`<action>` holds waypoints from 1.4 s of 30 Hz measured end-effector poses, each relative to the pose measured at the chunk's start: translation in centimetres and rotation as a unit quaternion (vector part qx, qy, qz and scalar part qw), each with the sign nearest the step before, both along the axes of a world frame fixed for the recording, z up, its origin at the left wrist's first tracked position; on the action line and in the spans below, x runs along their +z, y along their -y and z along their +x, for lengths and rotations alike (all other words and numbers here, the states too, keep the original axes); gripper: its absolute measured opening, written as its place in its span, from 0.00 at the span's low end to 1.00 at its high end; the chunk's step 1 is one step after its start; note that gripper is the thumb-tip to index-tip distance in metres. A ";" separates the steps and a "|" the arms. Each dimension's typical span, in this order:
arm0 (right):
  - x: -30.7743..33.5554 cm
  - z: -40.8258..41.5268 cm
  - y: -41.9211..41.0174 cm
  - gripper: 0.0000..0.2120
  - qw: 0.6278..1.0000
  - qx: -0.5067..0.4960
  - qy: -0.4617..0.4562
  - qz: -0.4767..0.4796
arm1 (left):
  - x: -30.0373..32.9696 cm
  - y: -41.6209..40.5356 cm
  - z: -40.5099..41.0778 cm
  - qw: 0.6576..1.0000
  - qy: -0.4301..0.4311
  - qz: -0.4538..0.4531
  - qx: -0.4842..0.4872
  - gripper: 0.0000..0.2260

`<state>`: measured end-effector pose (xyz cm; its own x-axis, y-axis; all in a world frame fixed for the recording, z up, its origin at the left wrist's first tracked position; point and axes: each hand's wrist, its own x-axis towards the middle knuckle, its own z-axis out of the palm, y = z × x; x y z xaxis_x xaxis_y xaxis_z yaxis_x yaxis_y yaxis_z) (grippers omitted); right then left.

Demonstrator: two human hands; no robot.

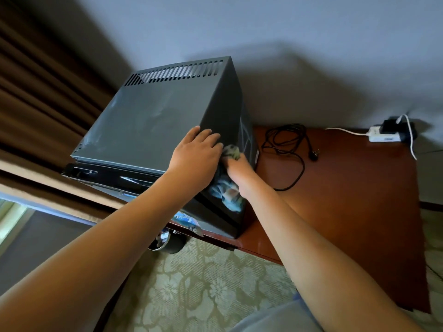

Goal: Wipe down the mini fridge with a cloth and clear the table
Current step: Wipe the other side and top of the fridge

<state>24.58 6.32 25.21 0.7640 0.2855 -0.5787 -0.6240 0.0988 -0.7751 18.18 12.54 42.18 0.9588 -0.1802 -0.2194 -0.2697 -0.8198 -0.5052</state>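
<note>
Two hands on the mini fridge (153, 125) near the table (347, 200) edge: left hand (196, 159) flat on top bracing, right hand (236, 171) gripping the cloth (231, 152) against its side; hard sideways wiping could slide it off.

grey wall (263, 25), brown curtain (36, 92), patterned carpet (203, 295)

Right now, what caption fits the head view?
Left hand steadies the mini fridge while the right hand wipes its side with a cloth.
</note>
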 end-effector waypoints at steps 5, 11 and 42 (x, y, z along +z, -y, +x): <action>-3.1 -0.8 0.0 0.27 0.999 -0.049 0.010 -0.016 | -1.7 1.6 0.3 0.996 -0.039 0.082 0.006 0.25; -7.1 -4.7 -0.5 0.35 0.981 0.092 -0.164 -0.035 | -4.5 1.8 0.9 0.986 -0.099 0.134 0.013 0.26; -6.6 -0.7 1.1 0.29 0.983 0.071 -0.168 -0.006 | -5.2 3.5 5.8 0.991 -0.083 0.095 0.053 0.29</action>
